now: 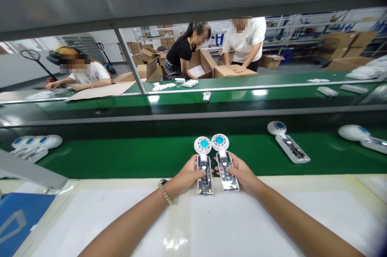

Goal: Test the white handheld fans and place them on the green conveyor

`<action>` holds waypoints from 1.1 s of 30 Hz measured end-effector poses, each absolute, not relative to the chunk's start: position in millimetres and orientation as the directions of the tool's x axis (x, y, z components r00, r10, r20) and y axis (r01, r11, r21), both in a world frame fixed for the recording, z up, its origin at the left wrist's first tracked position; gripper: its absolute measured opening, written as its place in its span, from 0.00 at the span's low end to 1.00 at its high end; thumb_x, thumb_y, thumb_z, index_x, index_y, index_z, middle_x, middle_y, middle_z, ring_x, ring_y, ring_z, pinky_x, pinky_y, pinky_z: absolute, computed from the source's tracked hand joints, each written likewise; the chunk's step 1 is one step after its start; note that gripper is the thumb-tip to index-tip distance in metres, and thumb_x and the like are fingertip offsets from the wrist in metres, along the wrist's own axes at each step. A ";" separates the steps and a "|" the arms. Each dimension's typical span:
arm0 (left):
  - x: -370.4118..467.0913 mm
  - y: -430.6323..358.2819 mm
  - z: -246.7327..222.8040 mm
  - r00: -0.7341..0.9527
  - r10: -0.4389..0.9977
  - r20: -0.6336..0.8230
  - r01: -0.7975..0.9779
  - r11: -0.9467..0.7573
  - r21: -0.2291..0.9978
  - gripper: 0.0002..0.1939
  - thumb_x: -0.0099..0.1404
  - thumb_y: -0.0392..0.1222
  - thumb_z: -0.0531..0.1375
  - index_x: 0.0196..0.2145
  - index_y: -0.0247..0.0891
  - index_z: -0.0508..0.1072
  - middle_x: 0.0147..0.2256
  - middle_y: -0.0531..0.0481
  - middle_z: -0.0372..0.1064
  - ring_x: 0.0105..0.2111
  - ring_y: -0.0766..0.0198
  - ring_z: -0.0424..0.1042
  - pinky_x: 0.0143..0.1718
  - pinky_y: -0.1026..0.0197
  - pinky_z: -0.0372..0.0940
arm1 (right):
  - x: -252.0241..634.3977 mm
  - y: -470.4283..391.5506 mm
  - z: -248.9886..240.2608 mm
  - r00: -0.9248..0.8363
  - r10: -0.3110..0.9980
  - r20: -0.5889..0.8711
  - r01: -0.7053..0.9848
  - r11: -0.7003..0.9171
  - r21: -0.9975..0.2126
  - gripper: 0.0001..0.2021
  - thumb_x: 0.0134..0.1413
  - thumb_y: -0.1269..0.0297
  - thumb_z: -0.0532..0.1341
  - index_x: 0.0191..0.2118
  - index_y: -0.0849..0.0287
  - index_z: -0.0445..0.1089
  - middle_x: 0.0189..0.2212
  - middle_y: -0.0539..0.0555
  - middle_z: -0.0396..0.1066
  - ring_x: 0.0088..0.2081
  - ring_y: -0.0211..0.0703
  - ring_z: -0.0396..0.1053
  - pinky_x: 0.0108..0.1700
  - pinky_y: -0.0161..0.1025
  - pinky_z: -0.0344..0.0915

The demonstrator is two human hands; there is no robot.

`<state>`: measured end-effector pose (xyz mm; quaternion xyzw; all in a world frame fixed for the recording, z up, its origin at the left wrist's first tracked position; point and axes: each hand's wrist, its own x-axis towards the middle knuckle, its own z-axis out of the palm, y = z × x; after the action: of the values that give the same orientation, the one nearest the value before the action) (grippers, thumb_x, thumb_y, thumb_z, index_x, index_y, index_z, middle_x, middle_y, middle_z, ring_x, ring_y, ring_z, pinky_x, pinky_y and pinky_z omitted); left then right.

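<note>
My left hand (188, 174) is closed around a small handheld fan (204, 180), its thumb lying on the clear body. A matching handheld fan (228, 178) is gripped in my right hand (242, 172), thumb near a lit spot. Both fans have a round white head with a blue centre and a see-through handle showing dark electronics. They are held side by side, heads up and almost touching, over the near edge of the green conveyor belt (121, 156). My fingers behind the handles are mostly hidden.
On the belt lie one fan (292, 148) to the right, another fan (353, 133) at the far right, and several fans (38, 142) at left. A white worktop (145, 224) is in front of me, with a blue bin (24, 216) at left. Three people work beyond, near cardboard boxes (234, 71).
</note>
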<state>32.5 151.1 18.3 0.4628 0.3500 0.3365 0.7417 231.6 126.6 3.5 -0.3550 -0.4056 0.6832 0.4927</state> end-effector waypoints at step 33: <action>33.6 153.1 26.2 0.577 0.787 -0.220 -0.229 0.415 0.881 0.27 0.44 0.28 0.67 0.43 0.36 0.64 0.41 0.46 0.68 0.38 0.60 0.71 0.43 0.56 0.63 | 234.3 126.9 6.8 -0.295 0.953 -0.066 -0.411 -0.189 -0.892 0.27 0.36 0.63 0.70 0.46 0.55 0.65 0.43 0.57 0.70 0.45 0.52 0.69 0.48 0.48 0.63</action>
<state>33.6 153.1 26.2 0.4308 0.3234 0.3272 0.7764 234.3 126.9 6.8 -0.3339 -0.4058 0.6949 0.4909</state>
